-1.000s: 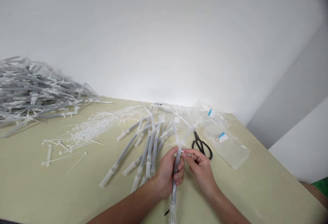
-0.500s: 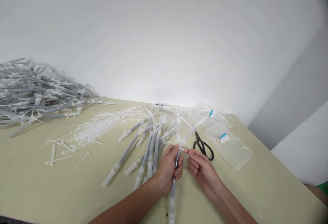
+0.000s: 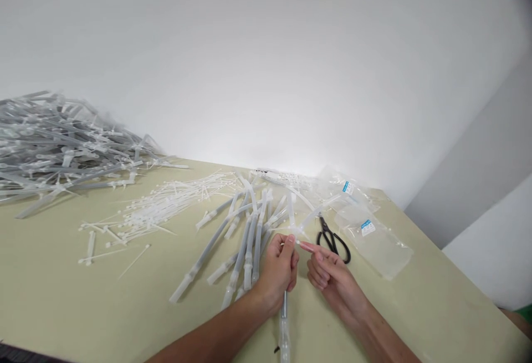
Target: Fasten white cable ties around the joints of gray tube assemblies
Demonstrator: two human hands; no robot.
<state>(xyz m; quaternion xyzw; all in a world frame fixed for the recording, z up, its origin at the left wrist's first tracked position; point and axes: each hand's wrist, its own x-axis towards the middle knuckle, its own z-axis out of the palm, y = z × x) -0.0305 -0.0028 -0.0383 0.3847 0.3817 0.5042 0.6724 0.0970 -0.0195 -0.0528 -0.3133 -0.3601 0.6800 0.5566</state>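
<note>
My left hand (image 3: 280, 266) is closed around a grey flexible tube (image 3: 285, 305) with clear sleeves. At the tube's upper end, just above my left thumb, a translucent branched connector (image 3: 296, 231) spreads into two pale tube arms. A small white cable tie head (image 3: 298, 242) shows beside the joint. My right hand (image 3: 332, 274) points its index finger at that head, the tip touching it or very close. Its thumb is apart from the index fingertip, and the other fingers are curled loosely. Nothing shows in the right hand's grasp.
Several similar tube assemblies (image 3: 249, 235) lie left of my hands. Loose white cable ties (image 3: 166, 205) are heaped farther left, before a large pile of tubes (image 3: 70, 141). Black-handled scissors (image 3: 332, 241) and labelled clear plastic bags (image 3: 376, 244) lie to the right. A white wall (image 3: 266, 75) stands behind.
My right thumb has drawn back from the index fingertip, which now points at the cable tie head. My left hand has shifted slightly on the tube, its thumb now up at the joint.
</note>
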